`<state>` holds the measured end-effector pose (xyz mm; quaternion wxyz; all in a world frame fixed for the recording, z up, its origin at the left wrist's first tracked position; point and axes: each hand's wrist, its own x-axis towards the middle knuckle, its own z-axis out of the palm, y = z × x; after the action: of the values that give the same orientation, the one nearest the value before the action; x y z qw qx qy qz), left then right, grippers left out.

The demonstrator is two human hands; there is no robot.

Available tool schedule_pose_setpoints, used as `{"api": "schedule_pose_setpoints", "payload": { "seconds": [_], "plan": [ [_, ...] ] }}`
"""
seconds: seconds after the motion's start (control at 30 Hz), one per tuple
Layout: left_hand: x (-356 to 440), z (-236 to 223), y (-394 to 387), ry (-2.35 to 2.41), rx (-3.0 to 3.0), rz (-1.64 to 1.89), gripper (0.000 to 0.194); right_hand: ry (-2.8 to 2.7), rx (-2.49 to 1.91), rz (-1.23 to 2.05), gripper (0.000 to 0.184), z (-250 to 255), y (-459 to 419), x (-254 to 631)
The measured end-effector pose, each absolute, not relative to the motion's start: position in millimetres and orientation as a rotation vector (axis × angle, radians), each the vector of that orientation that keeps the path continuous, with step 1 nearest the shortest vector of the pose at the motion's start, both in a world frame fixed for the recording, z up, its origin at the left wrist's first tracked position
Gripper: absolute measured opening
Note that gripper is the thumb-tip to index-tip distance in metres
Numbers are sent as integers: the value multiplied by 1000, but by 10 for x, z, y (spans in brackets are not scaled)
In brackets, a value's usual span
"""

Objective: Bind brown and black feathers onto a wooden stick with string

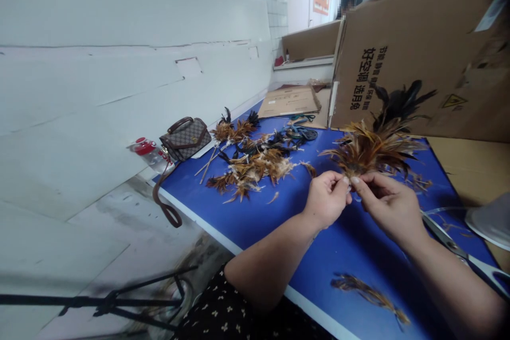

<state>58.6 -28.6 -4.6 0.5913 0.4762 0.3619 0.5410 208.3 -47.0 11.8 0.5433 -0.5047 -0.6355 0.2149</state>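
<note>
Above the blue table, a bundle of brown and black feathers (370, 143) fans upward, its base pinched between both hands. My left hand (327, 196) is closed at the left side of that base, fingers curled in. My right hand (388, 204) grips the same base from the right, thumb and forefinger together. What lies right between the fingertips is mostly hidden. Beneath my right forearm lie scissors (458, 249) with a white handle. A small strip of brown feathers (370, 295) rests near the table's front edge.
Piles of loose feathers (255, 167) cover the table's left part, with thin sticks (206, 166) beside them. A handbag (189, 138) and a red-capped bottle (149, 153) stand by the wall. A large cardboard box (422, 64) borders the back right; a white spool-like object (492, 220) sits at right.
</note>
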Motion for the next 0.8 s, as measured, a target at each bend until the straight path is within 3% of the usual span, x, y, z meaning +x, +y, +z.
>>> {"api": "schedule_pose_setpoints", "payload": {
  "seconds": [0.4, 0.8],
  "plan": [
    [573, -8, -278, 842, 1073, 1239, 55, -1664, -1180, 249, 27, 64, -481, 2038],
    [578, -28, -237, 869, 1006, 1295, 48, -1460, -1177, 363, 28, 34, -490, 2009]
  ]
}}
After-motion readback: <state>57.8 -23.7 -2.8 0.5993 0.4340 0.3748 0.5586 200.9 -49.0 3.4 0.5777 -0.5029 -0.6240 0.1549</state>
